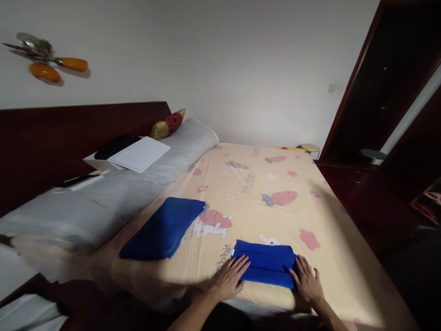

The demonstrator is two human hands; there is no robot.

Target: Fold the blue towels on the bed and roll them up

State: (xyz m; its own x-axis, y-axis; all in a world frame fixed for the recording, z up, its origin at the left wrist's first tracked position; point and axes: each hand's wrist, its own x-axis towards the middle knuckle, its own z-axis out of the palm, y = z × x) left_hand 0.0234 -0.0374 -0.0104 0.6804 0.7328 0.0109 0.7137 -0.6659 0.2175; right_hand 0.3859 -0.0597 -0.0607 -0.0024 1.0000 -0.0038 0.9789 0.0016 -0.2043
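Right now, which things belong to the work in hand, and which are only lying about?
In hand: left hand and right hand, both touching the folded blue cloth; a second blue cloth beside it on the bed.
Lying about: long grey pillow, white sheet, gold and red cushion, round stool.

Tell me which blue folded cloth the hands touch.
The narrower blue cloth at the front edge of the bed: left hand and right hand rest on its ends. The larger blue cloth lies apart, leftward.
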